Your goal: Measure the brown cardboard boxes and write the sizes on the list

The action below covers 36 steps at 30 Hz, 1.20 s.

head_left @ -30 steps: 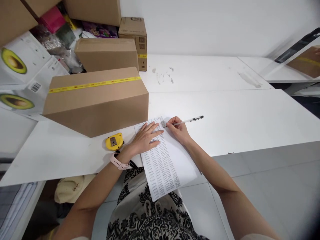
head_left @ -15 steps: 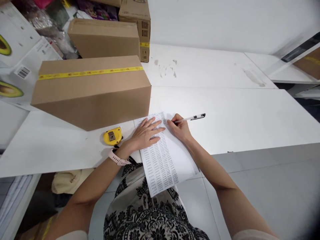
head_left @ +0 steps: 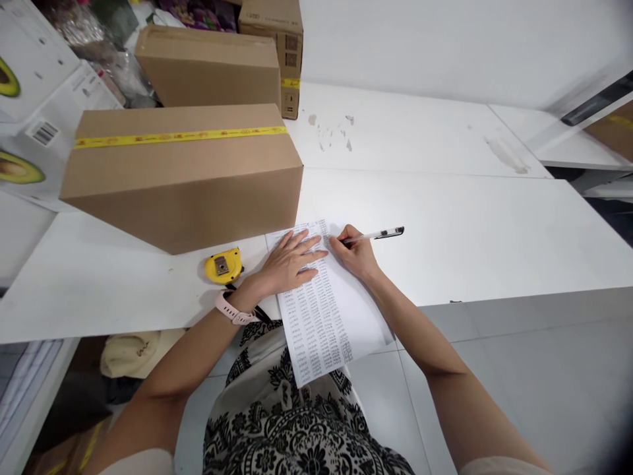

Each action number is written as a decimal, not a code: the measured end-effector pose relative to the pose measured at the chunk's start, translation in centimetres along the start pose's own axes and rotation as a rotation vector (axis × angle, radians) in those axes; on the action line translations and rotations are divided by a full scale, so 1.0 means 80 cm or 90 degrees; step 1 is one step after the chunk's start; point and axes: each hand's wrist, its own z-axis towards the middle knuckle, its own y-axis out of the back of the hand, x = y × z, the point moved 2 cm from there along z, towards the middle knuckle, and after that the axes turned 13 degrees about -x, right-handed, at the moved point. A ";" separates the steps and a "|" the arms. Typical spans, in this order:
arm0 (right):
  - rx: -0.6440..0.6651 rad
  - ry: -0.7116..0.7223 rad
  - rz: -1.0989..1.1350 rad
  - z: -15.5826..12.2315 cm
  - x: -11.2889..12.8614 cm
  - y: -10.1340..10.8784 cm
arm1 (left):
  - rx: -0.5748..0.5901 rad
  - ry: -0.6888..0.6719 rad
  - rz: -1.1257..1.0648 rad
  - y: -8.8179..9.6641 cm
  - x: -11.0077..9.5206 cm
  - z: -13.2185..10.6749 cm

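A sheet of paper [head_left: 363, 323] with columns of small writing lies on the white table, its lower part hanging over the front edge. My left hand [head_left: 291, 262] rests flat on its upper left, fingers spread. In my right hand [head_left: 357, 254] is a pen [head_left: 384, 233] with a clear barrel and black end, held in a writing grip. The fingers hide its tip, which is close to the columns near the top of the sheet. Left of my left hand sits a yellow tape measure [head_left: 223, 265], with a black strap partly under my wrist.
A large taped cardboard box [head_left: 182, 178] stands just behind the tape measure, with another cardboard box [head_left: 210, 66] beyond it. White boxes with avocado pictures [head_left: 44, 142] are at the far left. The white table [head_left: 445, 231] stretches right. A cream cap [head_left: 131, 353] lies below the table.
The camera view has shifted slightly. Both hands keep nearly the same place on the paper, and the pen has hardly moved.
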 end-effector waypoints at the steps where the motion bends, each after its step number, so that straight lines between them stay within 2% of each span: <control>1: -0.002 -0.001 -0.002 0.000 0.000 0.000 | 0.001 0.000 0.001 0.000 0.000 0.000; 24: -0.012 -0.001 -0.004 0.002 0.000 0.000 | 0.003 -0.002 0.014 0.003 -0.002 0.001; 36: -0.045 -0.009 -0.012 0.001 0.005 0.002 | -0.011 -0.003 -0.006 0.001 0.001 -0.001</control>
